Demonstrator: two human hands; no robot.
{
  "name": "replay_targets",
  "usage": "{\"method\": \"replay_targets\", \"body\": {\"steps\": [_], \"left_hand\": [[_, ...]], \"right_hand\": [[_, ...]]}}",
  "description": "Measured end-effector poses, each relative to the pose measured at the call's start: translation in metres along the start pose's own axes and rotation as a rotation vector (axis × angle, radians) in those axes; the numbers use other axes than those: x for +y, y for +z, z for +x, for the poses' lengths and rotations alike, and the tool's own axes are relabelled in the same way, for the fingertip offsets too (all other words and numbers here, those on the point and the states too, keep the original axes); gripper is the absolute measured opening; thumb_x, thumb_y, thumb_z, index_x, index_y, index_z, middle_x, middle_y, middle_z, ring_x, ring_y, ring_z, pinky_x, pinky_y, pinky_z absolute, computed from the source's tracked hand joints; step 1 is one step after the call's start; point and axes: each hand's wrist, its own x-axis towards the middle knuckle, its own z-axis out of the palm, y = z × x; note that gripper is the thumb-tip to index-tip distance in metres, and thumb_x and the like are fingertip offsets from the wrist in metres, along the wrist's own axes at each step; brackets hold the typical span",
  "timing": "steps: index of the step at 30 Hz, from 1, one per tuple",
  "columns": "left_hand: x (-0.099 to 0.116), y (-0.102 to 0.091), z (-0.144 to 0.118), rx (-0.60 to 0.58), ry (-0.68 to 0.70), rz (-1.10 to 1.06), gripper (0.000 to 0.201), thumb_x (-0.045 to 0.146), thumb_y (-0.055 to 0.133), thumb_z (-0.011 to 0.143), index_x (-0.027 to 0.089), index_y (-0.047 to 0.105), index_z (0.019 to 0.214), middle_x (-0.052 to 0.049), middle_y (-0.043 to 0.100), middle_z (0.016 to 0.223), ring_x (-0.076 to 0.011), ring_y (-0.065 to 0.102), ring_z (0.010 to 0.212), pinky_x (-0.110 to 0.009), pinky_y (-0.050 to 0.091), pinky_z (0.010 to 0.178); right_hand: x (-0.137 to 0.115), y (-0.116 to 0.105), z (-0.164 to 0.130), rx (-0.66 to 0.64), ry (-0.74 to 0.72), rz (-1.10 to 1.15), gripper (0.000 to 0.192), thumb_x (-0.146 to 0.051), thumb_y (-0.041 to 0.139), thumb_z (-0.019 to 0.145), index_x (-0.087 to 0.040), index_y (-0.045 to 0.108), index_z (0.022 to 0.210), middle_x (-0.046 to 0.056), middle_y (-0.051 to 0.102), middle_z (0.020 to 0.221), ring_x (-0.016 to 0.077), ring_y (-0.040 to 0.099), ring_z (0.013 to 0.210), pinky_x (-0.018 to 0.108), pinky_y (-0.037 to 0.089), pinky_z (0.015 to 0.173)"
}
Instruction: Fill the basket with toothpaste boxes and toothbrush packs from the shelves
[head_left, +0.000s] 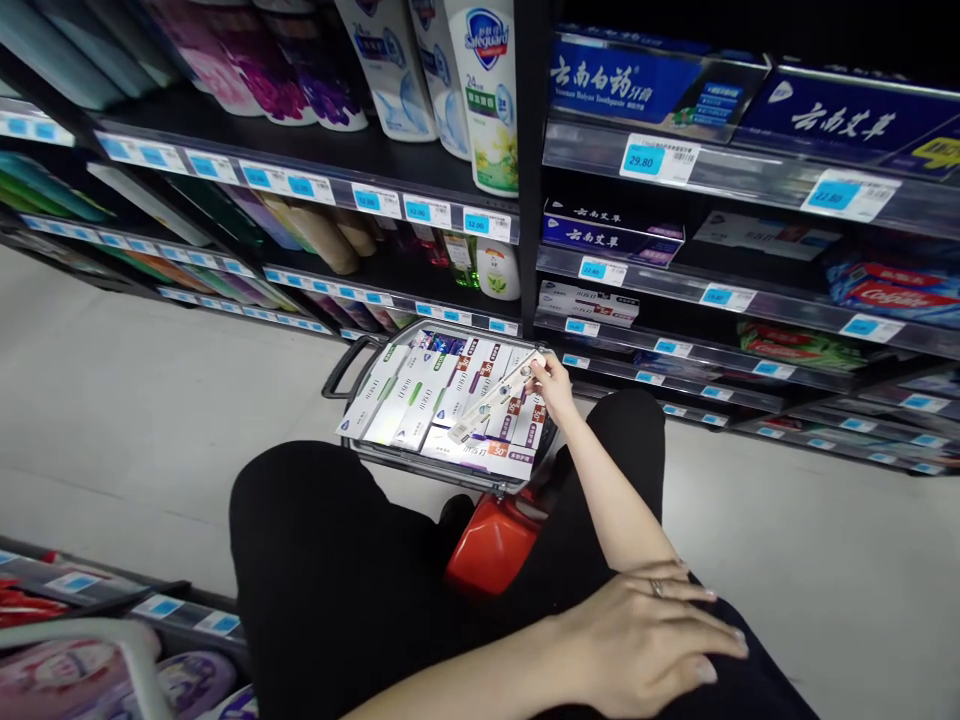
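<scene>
My right hand (553, 388) reaches forward and pinches one end of a long, narrow white toothpaste box (487, 405). The box slants over a basket (442, 465) filled with rows of white toothpaste boxes (397, 395), some with green and some with purple and brown markings. Whether the held box touches those under it I cannot tell. My left hand (637, 640), with a ring on one finger, lies across near my right elbow and thigh, fingers stretched out and holding nothing.
Beneath the basket is a red object (491, 545), between my black-trousered legs. Ahead on the left, a shelf holds Safeguard bottles (484, 100); on the right are blue toothpaste boxes (637, 85) and Colgate boxes (900, 290). Behind my left leg, another shelf (120, 600) carries bottles.
</scene>
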Motion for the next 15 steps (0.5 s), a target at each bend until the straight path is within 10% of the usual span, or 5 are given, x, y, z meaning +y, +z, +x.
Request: {"method": "replay_targets", "body": {"steps": [8,15], "left_hand": [[-0.057,-0.051,-0.024,0.084,-0.297,0.452,0.051,0.043,0.050,0.088,0.034,0.040,0.138,-0.005,0.033,0.150,-0.0326,0.019,0.141,-0.060,0.012,0.111],[-0.092,-0.139,-0.118,0.841,-0.820,0.483,0.050,0.045,0.046,0.086,0.015,0.050,0.127,-0.015,0.047,0.136,-0.0314,0.036,0.130,-0.049,0.026,0.109]], "right_hand": [[-0.013,0.006,-0.006,-0.033,0.012,0.056,0.040,-0.056,0.068,0.062,-0.023,0.047,0.071,-0.005,0.055,0.069,0.0075,0.046,0.048,0.023,0.043,0.046],[-0.026,0.005,-0.012,-0.190,0.089,0.152,0.041,-0.053,0.073,0.060,-0.023,0.049,0.074,-0.005,0.054,0.069,0.0073,0.047,0.049,0.022,0.043,0.046]]}}
